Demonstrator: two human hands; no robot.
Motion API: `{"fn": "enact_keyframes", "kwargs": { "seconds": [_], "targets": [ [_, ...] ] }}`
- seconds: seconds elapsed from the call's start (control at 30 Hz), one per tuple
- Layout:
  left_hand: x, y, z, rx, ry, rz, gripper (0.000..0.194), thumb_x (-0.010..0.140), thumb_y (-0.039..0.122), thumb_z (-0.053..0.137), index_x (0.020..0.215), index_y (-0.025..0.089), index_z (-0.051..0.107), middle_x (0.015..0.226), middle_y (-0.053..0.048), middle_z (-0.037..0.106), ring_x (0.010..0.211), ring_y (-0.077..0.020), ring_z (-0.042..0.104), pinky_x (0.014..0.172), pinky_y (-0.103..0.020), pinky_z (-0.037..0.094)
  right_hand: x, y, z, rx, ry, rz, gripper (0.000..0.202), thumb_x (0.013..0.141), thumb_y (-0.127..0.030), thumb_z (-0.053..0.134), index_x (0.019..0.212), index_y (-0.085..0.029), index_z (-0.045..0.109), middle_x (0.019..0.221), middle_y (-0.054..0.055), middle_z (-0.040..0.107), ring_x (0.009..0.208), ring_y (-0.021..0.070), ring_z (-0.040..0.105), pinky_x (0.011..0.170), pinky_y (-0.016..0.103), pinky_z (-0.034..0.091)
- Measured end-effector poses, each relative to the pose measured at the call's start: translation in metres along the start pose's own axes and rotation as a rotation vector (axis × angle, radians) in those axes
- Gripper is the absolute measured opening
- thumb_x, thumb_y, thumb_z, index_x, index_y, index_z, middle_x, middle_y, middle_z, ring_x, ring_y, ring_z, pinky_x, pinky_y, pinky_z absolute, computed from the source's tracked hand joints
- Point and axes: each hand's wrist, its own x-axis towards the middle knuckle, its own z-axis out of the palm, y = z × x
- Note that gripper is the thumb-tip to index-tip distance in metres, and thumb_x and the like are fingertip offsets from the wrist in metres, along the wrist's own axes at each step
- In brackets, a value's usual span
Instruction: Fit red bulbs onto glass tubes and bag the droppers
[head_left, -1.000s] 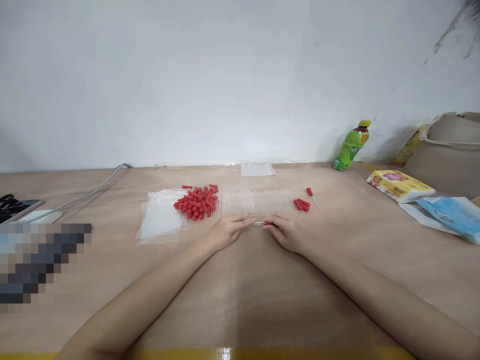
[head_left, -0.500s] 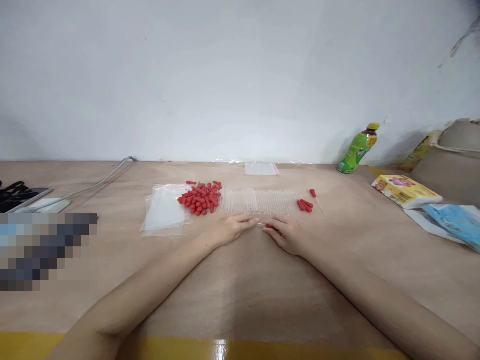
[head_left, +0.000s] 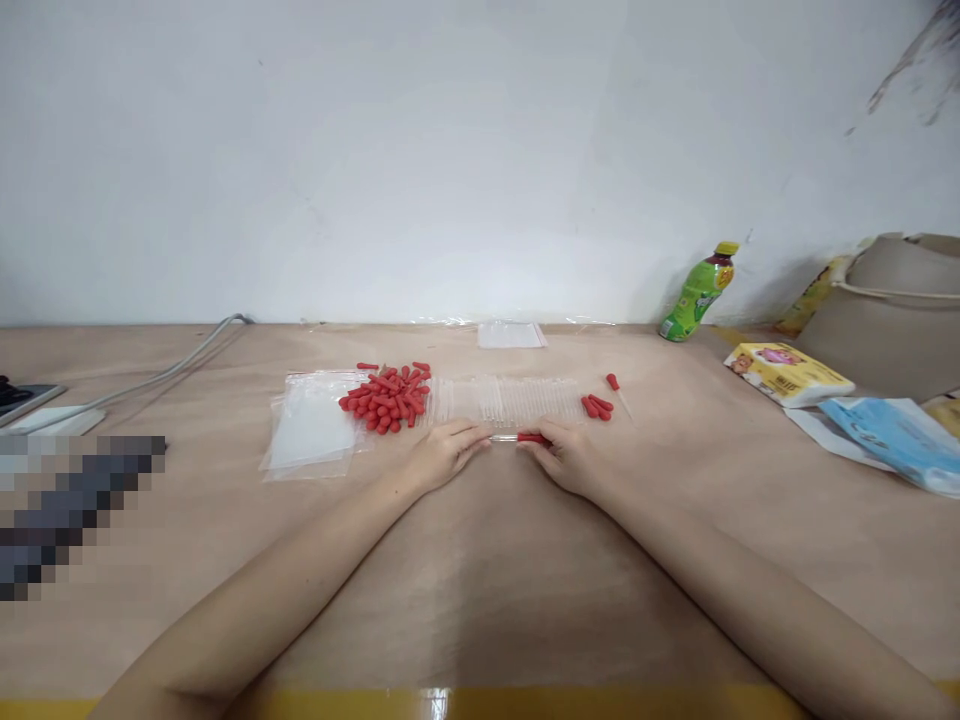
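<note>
My left hand (head_left: 448, 452) pinches a clear glass tube (head_left: 504, 438) near the middle of the table. On the tube's right end is a red rubber bulb (head_left: 529, 438), gripped by the fingers of my right hand (head_left: 561, 455). Behind both hands lies a row of clear tubes (head_left: 502, 400), side by side. A pile of red bulbs (head_left: 386, 398) sits at the row's left end, partly beside clear plastic bags (head_left: 311, 425). Several red bulbs (head_left: 597, 407) lie at the right end, near a tube with a red bulb on it (head_left: 613, 382).
A small plastic bag (head_left: 511, 335) lies by the wall. To the right are a green bottle (head_left: 697, 298), a yellow tissue pack (head_left: 787, 372), a blue packet (head_left: 896, 435) and a beige bag (head_left: 885, 320). A grey cable (head_left: 187, 360) crosses the left side.
More of the tube and red bulb now shows between my hands, with the tube reaching the bulb. My hands are slightly further apart. The whole view has shifted a little.
</note>
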Motion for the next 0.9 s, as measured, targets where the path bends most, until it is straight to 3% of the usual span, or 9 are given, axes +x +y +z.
{"fn": "enact_keyframes", "kwargs": {
  "seconds": [0.9],
  "targets": [
    [0.0013,0.0046,0.0055,0.006,-0.008,0.071,0.02,0.087,0.02,0.045,0.096,0.012,0.062,0.079,-0.008,0.066,0.071,-0.0143,0.062,0.062,-0.023,0.05,0.0016,0.0058,0.0093,0.035,-0.092,-0.033,0.014,0.082,-0.029,0.049,0.082,-0.018,0.057,0.076,0.004,0.061,0.07,0.013,0.056,0.062,0.024,0.044]
  ]
}}
